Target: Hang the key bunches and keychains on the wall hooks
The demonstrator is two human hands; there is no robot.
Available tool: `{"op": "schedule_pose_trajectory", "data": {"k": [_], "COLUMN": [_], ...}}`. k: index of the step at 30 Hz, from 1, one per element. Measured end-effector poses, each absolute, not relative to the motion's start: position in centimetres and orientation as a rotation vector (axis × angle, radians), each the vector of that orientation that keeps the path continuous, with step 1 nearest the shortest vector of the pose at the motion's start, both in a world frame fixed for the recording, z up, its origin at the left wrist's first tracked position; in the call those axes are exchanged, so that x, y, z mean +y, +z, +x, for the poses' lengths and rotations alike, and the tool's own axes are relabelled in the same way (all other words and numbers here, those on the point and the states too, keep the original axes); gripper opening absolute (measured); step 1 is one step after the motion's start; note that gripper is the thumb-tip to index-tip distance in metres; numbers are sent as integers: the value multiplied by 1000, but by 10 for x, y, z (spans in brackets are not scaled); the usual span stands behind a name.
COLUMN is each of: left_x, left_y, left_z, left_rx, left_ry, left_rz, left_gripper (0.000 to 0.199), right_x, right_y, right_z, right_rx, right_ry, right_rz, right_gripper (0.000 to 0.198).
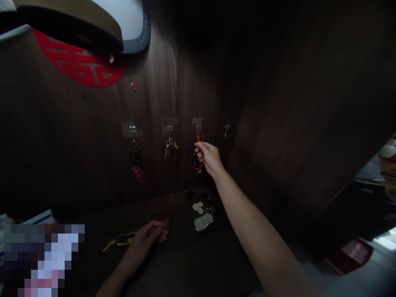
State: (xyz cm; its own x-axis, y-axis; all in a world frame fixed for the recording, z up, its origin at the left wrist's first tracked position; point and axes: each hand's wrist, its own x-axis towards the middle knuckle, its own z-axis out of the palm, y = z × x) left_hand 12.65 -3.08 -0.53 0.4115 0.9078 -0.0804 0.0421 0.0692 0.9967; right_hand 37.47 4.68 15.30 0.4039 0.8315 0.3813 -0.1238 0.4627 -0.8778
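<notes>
My right hand (209, 157) reaches up to the wall, its fingers pinched on a bunch of keys with a red cord (198, 166). The cord's loop lies at the third metal hook (198, 127); whether it hangs on the hook I cannot tell. Low on the dark wooden surface, my left hand (152, 233) is loosely closed, and what its fingers hold, if anything, is hidden. Beside its wrist lies a yellow and dark blue tool, perhaps pliers (123, 240). A silver car key fob (203, 222) with a ring lies to its right, near some pale round discs (198, 207).
Keys (170, 148) hang from the second hook, and a key ring with a pink tag (138, 173) from the first. A bare hook (227, 131) is at the right. Above left are a red cut-out decoration (93, 74) and a hanging cap-like object (77, 24).
</notes>
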Motion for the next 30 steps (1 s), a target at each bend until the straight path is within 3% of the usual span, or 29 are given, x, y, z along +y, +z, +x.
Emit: {"op": "schedule_pose_trajectory", "data": {"k": [30], "left_x": [-28], "left_y": [-9], "left_z": [120], "left_rx": [938], "left_ry": [1025], "left_rz": [1124], "left_gripper": [32], "right_x": [17], "right_y": [45], "right_z": [334], "right_rx": [-786], "right_ry": [977], "right_rz": [-967], "right_gripper": [25]}}
